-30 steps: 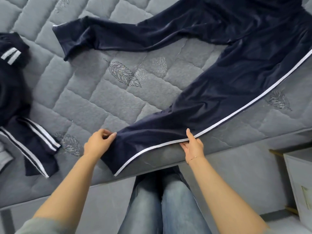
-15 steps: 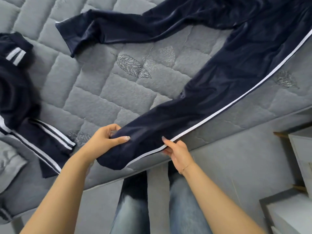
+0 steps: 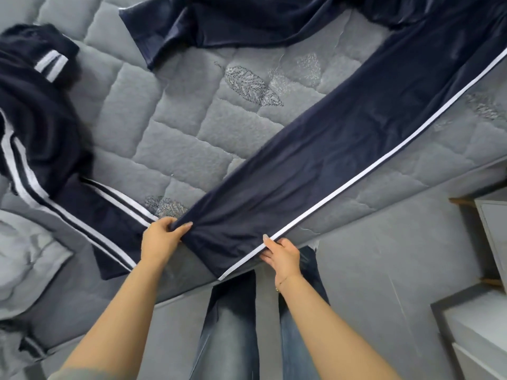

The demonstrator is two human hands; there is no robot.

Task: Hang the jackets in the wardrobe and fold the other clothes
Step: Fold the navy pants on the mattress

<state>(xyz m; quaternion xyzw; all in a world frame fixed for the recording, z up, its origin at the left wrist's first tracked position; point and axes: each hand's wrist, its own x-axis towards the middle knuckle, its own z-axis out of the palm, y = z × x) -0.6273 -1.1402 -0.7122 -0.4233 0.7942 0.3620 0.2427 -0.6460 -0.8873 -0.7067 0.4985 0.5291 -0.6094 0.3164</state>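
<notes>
Dark navy track trousers (image 3: 323, 149) with a white side stripe lie spread across the grey quilted mattress (image 3: 175, 144). One leg runs diagonally down to the mattress's front edge; the other leg (image 3: 208, 26) lies crumpled at the top. My left hand (image 3: 162, 237) pinches the left edge of the near leg close to its cuff. My right hand (image 3: 279, 252) holds the striped right edge of the same leg, thumb on top. A navy jacket (image 3: 41, 133) with double white stripes lies bunched at the left.
A grey garment (image 3: 24, 256) lies at the lower left of the mattress. White furniture (image 3: 491, 297) stands at the right edge on the grey floor. My jeans-clad legs (image 3: 233, 330) stand against the mattress front.
Both hands have slid toward the cuff end of the near trouser leg and taken hold of its two edges, pulling the leg taut. The far leg has bunched up more.
</notes>
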